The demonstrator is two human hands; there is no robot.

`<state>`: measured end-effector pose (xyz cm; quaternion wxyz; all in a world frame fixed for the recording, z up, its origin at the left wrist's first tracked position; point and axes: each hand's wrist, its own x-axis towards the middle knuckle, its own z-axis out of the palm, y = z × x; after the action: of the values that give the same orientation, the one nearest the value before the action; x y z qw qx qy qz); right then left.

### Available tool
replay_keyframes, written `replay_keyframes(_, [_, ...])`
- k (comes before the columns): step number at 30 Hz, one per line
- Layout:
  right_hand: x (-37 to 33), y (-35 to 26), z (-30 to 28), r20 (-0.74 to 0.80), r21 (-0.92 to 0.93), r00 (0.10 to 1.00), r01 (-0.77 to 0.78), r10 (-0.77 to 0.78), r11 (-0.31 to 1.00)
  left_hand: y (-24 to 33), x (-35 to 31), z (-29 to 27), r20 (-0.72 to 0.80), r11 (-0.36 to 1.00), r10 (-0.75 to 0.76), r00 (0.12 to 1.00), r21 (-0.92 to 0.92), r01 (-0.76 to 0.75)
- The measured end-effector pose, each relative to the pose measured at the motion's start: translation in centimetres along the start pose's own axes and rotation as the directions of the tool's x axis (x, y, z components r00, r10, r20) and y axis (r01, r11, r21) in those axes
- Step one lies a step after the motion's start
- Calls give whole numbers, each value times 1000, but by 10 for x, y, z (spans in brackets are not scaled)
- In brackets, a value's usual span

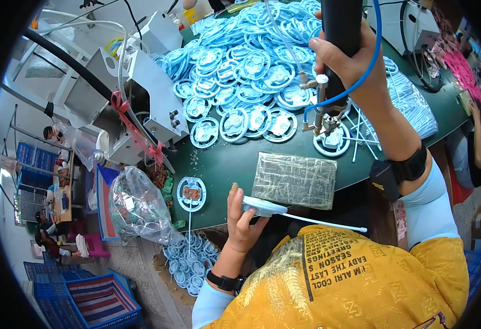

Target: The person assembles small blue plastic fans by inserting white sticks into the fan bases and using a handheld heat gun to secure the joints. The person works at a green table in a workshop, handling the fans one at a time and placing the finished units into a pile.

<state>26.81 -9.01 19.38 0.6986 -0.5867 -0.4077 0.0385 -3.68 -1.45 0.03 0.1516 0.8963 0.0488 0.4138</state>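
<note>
My left hand (239, 225) is closed on a light blue round plastic part (263, 205), held tilted nearly edge-on above the bench's near edge. From that part a thin white rod (328, 222) sticks out to the right. Raised at the upper right, my right hand (358, 63) wraps round a black cylindrical tool (339, 27) that looks like a power screwdriver. Its metal tip (326, 118) points down, apart from the held part, with a blue hose running alongside. Just beyond the left hand lies another wheel-shaped part (191, 194) with a brown piece in its middle and a rod hanging over the edge.
A taped block (294, 180) lies on the green bench (227, 164). Behind it rises a big heap of light blue wheels (246, 66). Grey machines (147, 98) and a clear bag (139, 205) stand left. More wheels (190, 260) fill a box below. White rods (410, 104) lie right.
</note>
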Motion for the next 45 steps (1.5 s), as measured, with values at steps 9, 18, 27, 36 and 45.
replay_keyframes(9, [-44,28,-33,64,-541,703,621,-709,567,-2,1,-5,-53,996,-70,996,43,72])
replay_keyframes(18, [-135,37,40,841,-206,528,509,-114,836,5,24,7,-67,999,0,998,-36,-2])
replay_keyframes(27, [-150,51,27,825,-165,561,349,-65,922,20,50,-17,305,711,-312,900,-553,434])
replay_keyframes(36, [-149,57,33,799,-83,600,42,42,996,-1,42,11,366,243,-406,837,-840,485])
replay_keyframes(45, [-152,56,37,807,-81,578,-93,120,992,-54,53,-5,467,-71,-436,769,-870,488])
